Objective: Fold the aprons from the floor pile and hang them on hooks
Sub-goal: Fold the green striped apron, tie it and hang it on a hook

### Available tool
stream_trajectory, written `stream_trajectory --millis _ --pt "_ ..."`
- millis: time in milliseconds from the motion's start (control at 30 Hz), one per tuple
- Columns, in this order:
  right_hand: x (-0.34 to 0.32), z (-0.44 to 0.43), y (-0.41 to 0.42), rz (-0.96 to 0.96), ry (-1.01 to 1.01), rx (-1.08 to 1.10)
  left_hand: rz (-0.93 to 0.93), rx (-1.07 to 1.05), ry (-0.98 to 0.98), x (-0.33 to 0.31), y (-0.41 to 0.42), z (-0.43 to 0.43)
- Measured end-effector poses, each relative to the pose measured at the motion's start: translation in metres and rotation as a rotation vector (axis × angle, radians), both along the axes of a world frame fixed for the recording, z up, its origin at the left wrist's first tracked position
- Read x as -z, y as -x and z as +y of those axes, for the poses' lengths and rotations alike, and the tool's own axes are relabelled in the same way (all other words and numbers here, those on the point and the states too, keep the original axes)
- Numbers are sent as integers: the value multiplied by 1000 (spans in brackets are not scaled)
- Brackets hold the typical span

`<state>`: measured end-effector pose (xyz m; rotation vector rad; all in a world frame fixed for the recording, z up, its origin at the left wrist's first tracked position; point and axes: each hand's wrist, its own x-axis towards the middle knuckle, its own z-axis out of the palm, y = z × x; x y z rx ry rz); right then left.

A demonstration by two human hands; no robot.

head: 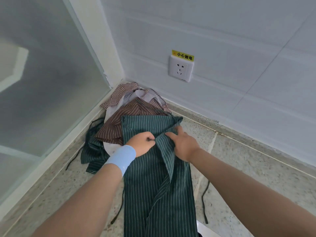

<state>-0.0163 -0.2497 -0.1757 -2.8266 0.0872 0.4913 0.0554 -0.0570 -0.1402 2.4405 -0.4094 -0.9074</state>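
- Far over at nine o'clock, a frosted glass panel (42, 82) fills the view, and its white frame runs down to the speckled floor (256, 177).
- In the corner at twelve o'clock sits the pile of aprons (126, 106). A checked apron (119, 94) lies farthest back, with a brown striped apron (118, 124) in front of it.
- A crumpled green apron (93, 154) lies at nine o'clock of the left hand, its ties trailing on the floor.
- Here's the left hand (142, 142), with a blue wristband (120, 159) on the wrist. Its fingers are curled tight, gripping a raised fold of cloth.
- That cloth is the green striped apron (153, 194). It stretches along the floor toward six o'clock, and its top edge lies over the pile.
- The right hand (183, 144) is just beside the left, at its three o'clock, with thumb and fingers pinching the same ridge.
- A loose tie (205, 199) lies on the floor at five o'clock.
- Up at one o'clock there's a wall socket (180, 70), with a yellow label (183, 55) touching its top.
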Motion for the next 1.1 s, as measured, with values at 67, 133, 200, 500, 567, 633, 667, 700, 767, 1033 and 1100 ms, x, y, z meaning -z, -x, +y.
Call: stream_trajectory --millis 67,133,200,500,567,633,667,700,767,1033,1100 --pt "0 10 -11 -26 -34 -2 -48 71 -66 -13 -16 17" --pt "0 20 -19 -35 -92 33 -100 167 -225 -20 -35 33" --pt "4 28 -25 -39 -132 73 -189 189 -444 -24 -51 50" --pt "22 36 -21 132 -32 56 -747 122 -265 10 -39 43" --pt "24 33 -23 112 1 85 -692 147 -230 24 -30 24" --pt "26 29 -24 76 -9 144 -627 164 -323 35 -27 13" --pt "28 27 -25 59 -27 183 -598 175 -398 38 -28 11" --pt "29 25 -25 46 -52 223 -585 188 -469 40 -31 10" --pt "32 23 -23 48 -98 273 -595 205 -548 39 -36 12" --pt "35 30 -6 50 -42 235 -796 -6 -213 34 -21 37" --pt "30 35 7 -8 -58 266 -794 -56 -107 35 10 45"
